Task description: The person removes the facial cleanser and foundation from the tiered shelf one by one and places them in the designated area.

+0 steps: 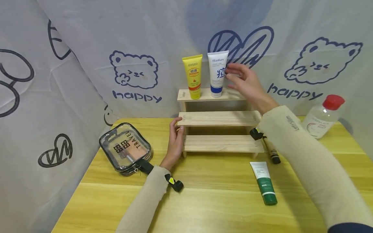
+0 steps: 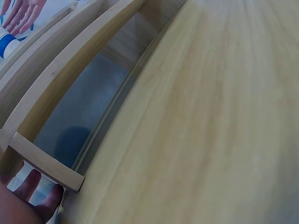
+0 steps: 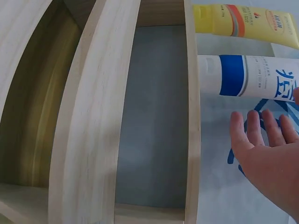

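A three-step wooden display rack [image 1: 220,118] stands on the table. My left hand [image 1: 175,142] holds the rack's left end, its fingers bent against the side; in the left wrist view, fingers [image 2: 50,204] show beside the rack's leg. On the top step, a white tube with a blue cap [image 1: 217,72] stands upright on its cap, right of a yellow tube [image 1: 193,77]. Close to the white tube's right side is my right hand [image 1: 247,82], fingers spread and loosely bent. The right wrist view shows a gap between most fingers and the white tube [image 3: 261,77].
A green and white tube [image 1: 264,184] lies at the table's front right. Behind my right forearm are a brownish tube [image 1: 271,150] and a clear bottle with a red cap [image 1: 319,121]. A transparent travel pouch [image 1: 125,149] lies left. A printed cloth [image 1: 163,35] hangs behind.
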The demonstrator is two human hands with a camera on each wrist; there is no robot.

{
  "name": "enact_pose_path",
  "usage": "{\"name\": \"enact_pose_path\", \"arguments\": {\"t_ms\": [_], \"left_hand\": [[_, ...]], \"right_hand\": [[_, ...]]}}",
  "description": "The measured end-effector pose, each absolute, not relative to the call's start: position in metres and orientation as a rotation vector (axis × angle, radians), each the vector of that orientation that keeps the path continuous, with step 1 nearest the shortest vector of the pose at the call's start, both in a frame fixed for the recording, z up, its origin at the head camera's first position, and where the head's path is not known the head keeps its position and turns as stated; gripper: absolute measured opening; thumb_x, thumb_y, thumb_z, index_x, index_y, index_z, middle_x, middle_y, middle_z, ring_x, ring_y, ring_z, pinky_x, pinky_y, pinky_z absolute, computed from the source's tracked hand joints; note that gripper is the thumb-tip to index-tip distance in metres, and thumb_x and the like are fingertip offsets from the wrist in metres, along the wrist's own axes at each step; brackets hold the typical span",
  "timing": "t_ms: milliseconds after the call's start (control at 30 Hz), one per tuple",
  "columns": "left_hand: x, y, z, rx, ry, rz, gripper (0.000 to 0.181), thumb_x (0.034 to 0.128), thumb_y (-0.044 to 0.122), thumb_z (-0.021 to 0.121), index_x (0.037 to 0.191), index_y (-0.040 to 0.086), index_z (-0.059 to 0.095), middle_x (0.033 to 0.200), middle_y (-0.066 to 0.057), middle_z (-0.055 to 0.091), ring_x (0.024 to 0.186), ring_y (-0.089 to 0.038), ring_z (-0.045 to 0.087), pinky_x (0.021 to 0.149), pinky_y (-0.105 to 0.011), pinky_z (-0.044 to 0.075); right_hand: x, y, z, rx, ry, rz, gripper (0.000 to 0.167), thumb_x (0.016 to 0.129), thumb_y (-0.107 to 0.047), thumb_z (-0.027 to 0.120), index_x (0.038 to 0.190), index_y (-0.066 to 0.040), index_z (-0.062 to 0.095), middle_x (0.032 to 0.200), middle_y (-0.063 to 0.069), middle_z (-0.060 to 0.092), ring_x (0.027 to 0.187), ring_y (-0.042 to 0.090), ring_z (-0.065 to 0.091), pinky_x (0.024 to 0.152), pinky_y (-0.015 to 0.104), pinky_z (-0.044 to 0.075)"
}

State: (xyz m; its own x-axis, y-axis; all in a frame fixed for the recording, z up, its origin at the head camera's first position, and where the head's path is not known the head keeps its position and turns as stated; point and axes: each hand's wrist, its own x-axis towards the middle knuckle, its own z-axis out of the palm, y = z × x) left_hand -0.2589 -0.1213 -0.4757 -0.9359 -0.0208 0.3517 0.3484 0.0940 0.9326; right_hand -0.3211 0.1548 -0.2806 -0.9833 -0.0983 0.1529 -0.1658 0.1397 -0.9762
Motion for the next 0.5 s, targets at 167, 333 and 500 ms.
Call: {"name": "enact_pose_path", "arguments": {"t_ms": [167, 333, 500], "left_hand": [[-0.258, -0.119, -0.475, -0.307, -2.107, -1.916, 0.039, 0.1179, 0.013, 0.042, 0.157, 0.010, 0.041, 0.144, -0.020, 0.051, 0.119, -0.026, 0.050, 0.101, -0.032, 0.039], [-0.258, -0.119, -0.472, -0.305, -2.118, -1.916, 0.039, 0.1181, 0.016, 0.042, 0.157, 0.012, 0.041, 0.145, -0.020, 0.051, 0.121, -0.026, 0.051, 0.103, -0.033, 0.040], [-0.259, -0.120, -0.473, -0.299, -2.117, -1.926, 0.039, 0.1184, 0.016, 0.042, 0.157, 0.011, 0.040, 0.151, -0.020, 0.049, 0.124, -0.029, 0.052, 0.105, -0.035, 0.040]], "right_hand": [[-0.325, 0.149, -0.278, 0.273, -2.430, 1.941, 0.067, 0.112, -0.023, 0.060, 0.172, -0.021, 0.031, 0.176, 0.010, 0.039, 0.159, 0.032, 0.043, 0.125, 0.048, 0.046], [-0.330, 0.143, -0.276, 0.275, -2.439, 1.915, 0.069, 0.110, -0.024, 0.065, 0.171, -0.017, 0.034, 0.174, 0.013, 0.044, 0.157, 0.033, 0.047, 0.125, 0.047, 0.046], [-0.332, 0.138, -0.281, 0.276, -2.481, 1.870, 0.061, 0.110, -0.022, 0.065, 0.165, -0.011, 0.043, 0.166, 0.015, 0.053, 0.148, 0.032, 0.055, 0.122, 0.046, 0.049]]}}
